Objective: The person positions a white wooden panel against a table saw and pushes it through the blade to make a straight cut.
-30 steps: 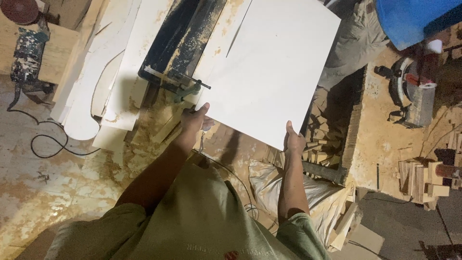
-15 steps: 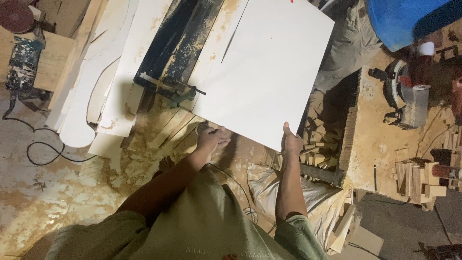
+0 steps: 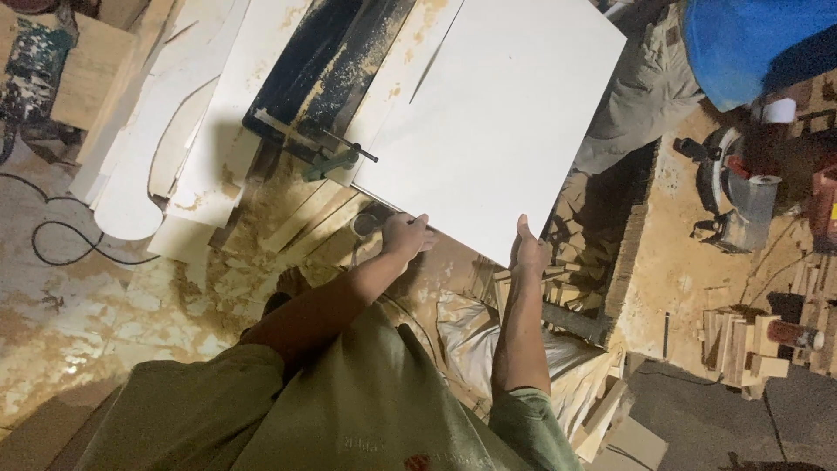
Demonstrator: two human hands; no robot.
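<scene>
A large white rectangular board lies tilted across a dusty saw table. My left hand grips its near edge from below, close to the near left corner. My right hand holds the same near edge at the near right corner, thumb on top. A green clamp sits on the table just left of the board.
White offcuts with curved edges lie at left, with a black cable on the sawdust floor. Another person in a blue shirt stands at top right. A circular saw and wood blocks sit at right.
My left hand slid right along the board's near edge, toward my right hand. The board moved a little up and to the right in view.
</scene>
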